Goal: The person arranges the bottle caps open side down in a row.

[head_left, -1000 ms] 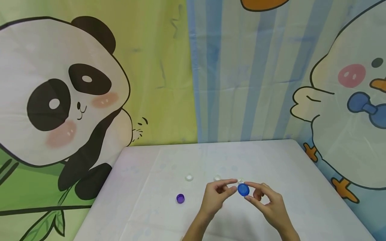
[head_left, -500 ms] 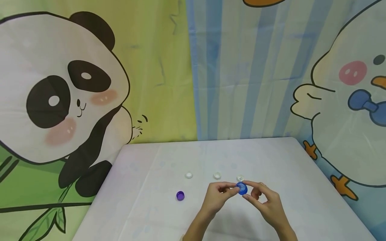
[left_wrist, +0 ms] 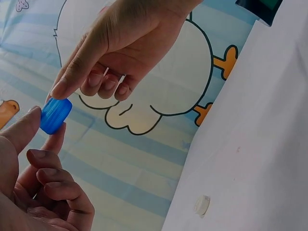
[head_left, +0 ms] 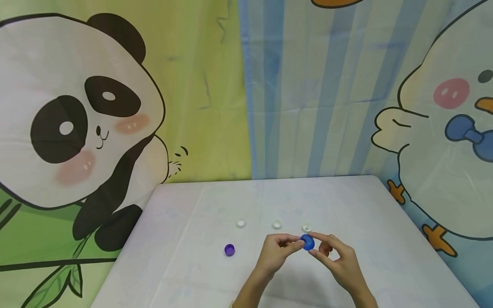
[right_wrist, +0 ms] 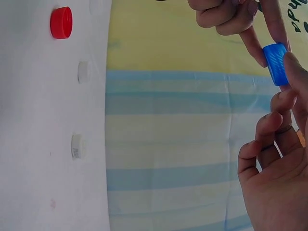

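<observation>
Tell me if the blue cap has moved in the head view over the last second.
Yes: the blue cap has shifted slightly left and down the picture against the rightmost white cap.

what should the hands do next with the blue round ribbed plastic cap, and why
Probably ease the left hand off the blue round ribbed plastic cap, leaving it to the right hand: both hands pinch it above the white table, and one grip would likely be enough to lower it.

Behind the white table point(head_left: 188, 278), a yellow cloth point(head_left: 204, 85) hangs at its left part, a striped cloth point(head_left: 308, 107) at its right; a printed panda point(head_left: 86, 137) flanks it left, a chick point(head_left: 443, 175) right.
</observation>
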Action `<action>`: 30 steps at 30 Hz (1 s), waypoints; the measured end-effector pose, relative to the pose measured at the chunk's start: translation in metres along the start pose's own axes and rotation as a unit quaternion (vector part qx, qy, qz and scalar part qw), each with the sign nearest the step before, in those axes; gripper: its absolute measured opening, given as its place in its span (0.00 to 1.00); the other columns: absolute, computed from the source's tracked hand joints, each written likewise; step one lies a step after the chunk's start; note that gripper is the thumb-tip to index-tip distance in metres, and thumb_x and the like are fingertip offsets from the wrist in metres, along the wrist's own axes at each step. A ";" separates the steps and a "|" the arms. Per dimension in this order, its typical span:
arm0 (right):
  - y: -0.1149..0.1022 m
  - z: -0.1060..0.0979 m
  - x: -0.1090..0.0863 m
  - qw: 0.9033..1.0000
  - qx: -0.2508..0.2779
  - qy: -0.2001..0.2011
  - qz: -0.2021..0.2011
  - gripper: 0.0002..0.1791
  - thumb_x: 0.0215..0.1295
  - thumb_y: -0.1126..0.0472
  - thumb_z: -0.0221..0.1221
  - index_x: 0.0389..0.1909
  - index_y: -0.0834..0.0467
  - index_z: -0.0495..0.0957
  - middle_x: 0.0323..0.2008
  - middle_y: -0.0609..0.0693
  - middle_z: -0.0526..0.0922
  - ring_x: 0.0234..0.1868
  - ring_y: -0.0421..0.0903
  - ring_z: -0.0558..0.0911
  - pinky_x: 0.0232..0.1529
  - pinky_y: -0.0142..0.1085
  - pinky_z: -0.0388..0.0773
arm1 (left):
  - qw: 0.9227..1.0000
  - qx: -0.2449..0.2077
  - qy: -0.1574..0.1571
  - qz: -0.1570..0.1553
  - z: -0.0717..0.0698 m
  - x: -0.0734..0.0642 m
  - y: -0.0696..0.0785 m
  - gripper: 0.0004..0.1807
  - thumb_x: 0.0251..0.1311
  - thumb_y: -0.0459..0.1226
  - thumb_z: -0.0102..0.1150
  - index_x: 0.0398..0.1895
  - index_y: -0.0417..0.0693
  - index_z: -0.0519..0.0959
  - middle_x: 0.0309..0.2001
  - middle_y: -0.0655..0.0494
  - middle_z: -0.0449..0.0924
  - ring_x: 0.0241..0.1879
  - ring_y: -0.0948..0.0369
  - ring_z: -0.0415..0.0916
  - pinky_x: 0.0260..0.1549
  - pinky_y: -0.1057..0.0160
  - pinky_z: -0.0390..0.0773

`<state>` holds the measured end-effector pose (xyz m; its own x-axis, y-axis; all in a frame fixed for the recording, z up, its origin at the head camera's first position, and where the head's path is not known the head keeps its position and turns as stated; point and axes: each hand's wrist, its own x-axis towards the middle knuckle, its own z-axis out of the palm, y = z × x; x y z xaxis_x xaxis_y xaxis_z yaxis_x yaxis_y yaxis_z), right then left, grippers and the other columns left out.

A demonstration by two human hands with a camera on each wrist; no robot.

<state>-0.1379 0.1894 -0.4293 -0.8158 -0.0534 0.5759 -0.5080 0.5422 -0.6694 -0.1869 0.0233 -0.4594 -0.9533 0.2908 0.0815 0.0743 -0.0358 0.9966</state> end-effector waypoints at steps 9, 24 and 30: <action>0.003 0.001 -0.001 1.000 0.016 -0.016 -0.019 0.20 0.45 0.73 0.65 0.43 0.61 0.79 0.19 0.43 0.70 0.22 0.35 0.68 0.23 0.27 0.69 | 0.999 -0.020 -0.030 -0.039 -0.005 0.001 -0.003 0.15 0.46 0.45 0.66 0.30 0.41 0.84 0.17 0.64 0.71 0.19 0.69 0.61 0.17 0.72 0.60; 0.008 0.004 -0.002 0.999 0.021 -0.029 -0.001 0.26 0.46 0.71 0.65 0.51 0.61 0.75 0.19 0.43 0.71 0.23 0.35 0.69 0.25 0.27 0.69 | 1.000 0.023 -0.002 0.010 -0.008 0.000 0.005 0.12 0.46 0.42 0.67 0.31 0.44 0.84 0.19 0.62 0.73 0.21 0.70 0.64 0.18 0.73 0.63; 0.031 0.009 -0.006 0.999 0.016 -0.035 0.028 0.23 0.52 0.68 0.62 0.52 0.56 0.74 0.20 0.39 0.71 0.25 0.35 0.68 0.27 0.29 0.66 | 0.995 0.049 0.023 0.088 -0.009 -0.006 0.025 0.12 0.47 0.39 0.66 0.34 0.40 0.83 0.16 0.56 0.68 0.15 0.71 0.59 0.12 0.75 0.59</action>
<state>-0.1516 0.1989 -0.4580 -0.8597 -0.0835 0.5039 -0.4691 0.5193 -0.7143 -0.1821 0.0125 -0.4350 -0.9353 0.2438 0.2564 0.2671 0.0110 0.9636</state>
